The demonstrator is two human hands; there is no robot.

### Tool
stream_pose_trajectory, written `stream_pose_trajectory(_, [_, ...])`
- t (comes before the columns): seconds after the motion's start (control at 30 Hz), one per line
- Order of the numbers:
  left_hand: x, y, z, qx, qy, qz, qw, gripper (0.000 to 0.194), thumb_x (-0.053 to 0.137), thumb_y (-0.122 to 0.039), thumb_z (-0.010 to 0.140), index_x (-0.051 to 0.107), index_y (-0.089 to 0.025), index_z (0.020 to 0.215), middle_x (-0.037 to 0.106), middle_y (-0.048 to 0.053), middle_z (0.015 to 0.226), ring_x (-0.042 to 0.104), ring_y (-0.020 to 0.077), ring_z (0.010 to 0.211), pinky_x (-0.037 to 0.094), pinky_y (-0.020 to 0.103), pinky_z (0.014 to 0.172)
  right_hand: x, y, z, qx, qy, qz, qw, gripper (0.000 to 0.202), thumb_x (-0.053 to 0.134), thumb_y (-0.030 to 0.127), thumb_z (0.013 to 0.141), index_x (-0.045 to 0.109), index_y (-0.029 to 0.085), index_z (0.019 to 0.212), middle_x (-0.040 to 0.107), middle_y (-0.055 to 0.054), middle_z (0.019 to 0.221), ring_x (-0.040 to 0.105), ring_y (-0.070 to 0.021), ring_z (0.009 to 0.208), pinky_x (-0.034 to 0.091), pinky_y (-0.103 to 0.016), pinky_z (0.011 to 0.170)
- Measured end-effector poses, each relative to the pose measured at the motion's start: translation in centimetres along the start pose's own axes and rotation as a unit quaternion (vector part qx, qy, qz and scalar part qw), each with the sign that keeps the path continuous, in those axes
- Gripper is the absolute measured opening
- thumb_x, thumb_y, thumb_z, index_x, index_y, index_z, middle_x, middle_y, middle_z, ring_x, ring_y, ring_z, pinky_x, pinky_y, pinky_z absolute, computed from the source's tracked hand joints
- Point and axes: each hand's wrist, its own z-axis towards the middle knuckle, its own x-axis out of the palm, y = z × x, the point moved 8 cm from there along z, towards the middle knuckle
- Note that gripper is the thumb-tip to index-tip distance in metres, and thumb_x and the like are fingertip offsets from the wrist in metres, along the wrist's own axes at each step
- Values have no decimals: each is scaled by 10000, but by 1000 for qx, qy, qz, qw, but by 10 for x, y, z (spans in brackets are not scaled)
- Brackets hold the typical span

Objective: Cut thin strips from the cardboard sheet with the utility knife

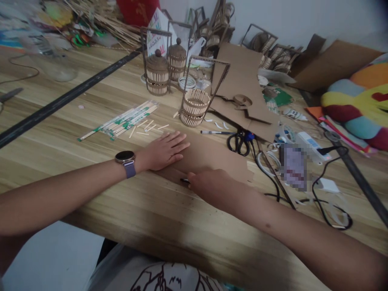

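Observation:
A flat piece of brown cardboard [212,155] lies on the wooden table. My left hand [165,151] rests flat on its left part, fingers spread, with nothing held. At the cardboard's near edge, my right hand [209,184] is closed round a small dark tool [184,180]; only its dark tip shows, so I cannot tell what kind it is. Just beyond the cardboard are a pen [216,132] and black-handled scissors [238,144]. A small open basket [195,107] with a tall handle stands behind it.
Packed sticks [121,120] and loose short sticks lie left of the basket. Two lidded baskets [157,74] [177,60] stand at the back. Larger cardboard [236,68], black cables [275,190], a power strip [309,145] and a blurred-out object [293,166] are on the right.

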Motion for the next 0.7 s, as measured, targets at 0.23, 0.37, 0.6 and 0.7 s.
stream_pose_trajectory(0.23, [0, 1, -1, 2, -12, -11, 1000, 534, 268, -435, 1041, 388, -143, 1471, 310, 163, 1568, 222, 325, 1464, 236, 534, 1160, 4, -5, -5, -6, -28, 6, 1000, 205, 500, 179, 959, 659, 142, 1083, 750, -130, 850, 735, -276, 733, 505, -278, 527])
stream_pose_trajectory(0.37, [-1, 0, 0, 3, -12, -2, 1000, 535, 268, -426, 1042, 391, -132, 1472, 318, 172, 1562, 235, 340, 1457, 238, 532, 1160, 11, -11, -9, 2, -30, 11, 999, 159, 534, 156, 932, 666, 147, 1020, 747, -121, 873, 738, -258, 751, 497, -257, 526])
stream_pose_trajectory(0.6, [-2, 0, 0, 6, -15, -2, 1000, 554, 245, -442, 1040, 396, -127, 1470, 325, 174, 1559, 247, 340, 1453, 246, 523, 1160, 24, -18, -16, 28, -33, 3, 999, 179, 520, 110, 913, 653, 145, 1028, 745, -133, 845, 738, -250, 732, 463, -240, 511])
stream_pose_trajectory(0.7, [-1, 1, -1, 7, -17, -8, 1000, 566, 225, -456, 1040, 388, -133, 1475, 315, 169, 1564, 234, 331, 1459, 244, 525, 1160, 34, -26, -26, 45, -19, 14, 999, 186, 512, 186, 946, 641, 175, 1079, 744, -112, 807, 732, -261, 692, 450, -252, 492])
